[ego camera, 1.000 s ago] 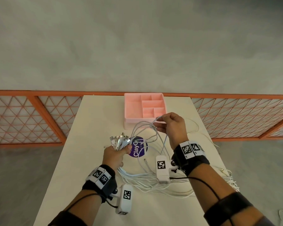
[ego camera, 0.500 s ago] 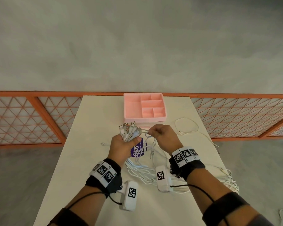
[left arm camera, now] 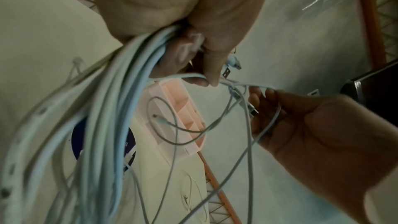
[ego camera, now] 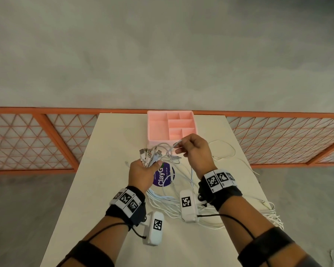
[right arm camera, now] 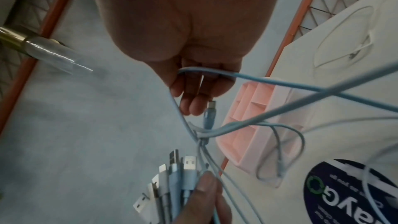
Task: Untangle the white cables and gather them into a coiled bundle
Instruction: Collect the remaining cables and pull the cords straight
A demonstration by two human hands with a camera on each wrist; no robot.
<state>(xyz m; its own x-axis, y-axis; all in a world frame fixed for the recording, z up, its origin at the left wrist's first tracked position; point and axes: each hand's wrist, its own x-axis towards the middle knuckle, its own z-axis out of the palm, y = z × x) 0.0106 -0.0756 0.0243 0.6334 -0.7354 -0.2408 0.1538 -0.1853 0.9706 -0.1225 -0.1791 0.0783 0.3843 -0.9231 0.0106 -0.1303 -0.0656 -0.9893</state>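
My left hand (ego camera: pixel 143 170) grips a bunch of white cables just below their plugs (ego camera: pixel 150 155), which fan upward; in the left wrist view the strands (left arm camera: pixel 120 91) hang down from the fist (left arm camera: pixel 193 43). My right hand (ego camera: pixel 193 149) is raised in front of the pink tray and pinches one cable end (ego camera: pixel 177 143); in the right wrist view its plug (right arm camera: pixel 210 110) sticks out past the fingertips (right arm camera: pixel 193 105). A small knot of strands (right arm camera: pixel 201 135) sits between both hands. More white cable loops (ego camera: pixel 170 205) lie on the table under my wrists.
A pink compartment tray (ego camera: pixel 156 126) stands at the table's far edge. A round purple sticker (ego camera: pixel 164 176) lies on the cream table (ego camera: pixel 108 151). One loose cable loop (ego camera: pixel 224 149) lies to the right; more strands (ego camera: pixel 272 216) hang over the right edge. An orange mesh railing (ego camera: pixel 46 139) runs behind.
My right hand has lifted up and right from beside the left hand, drawing one cable end with it. The left hand has held its bunch roughly in place.
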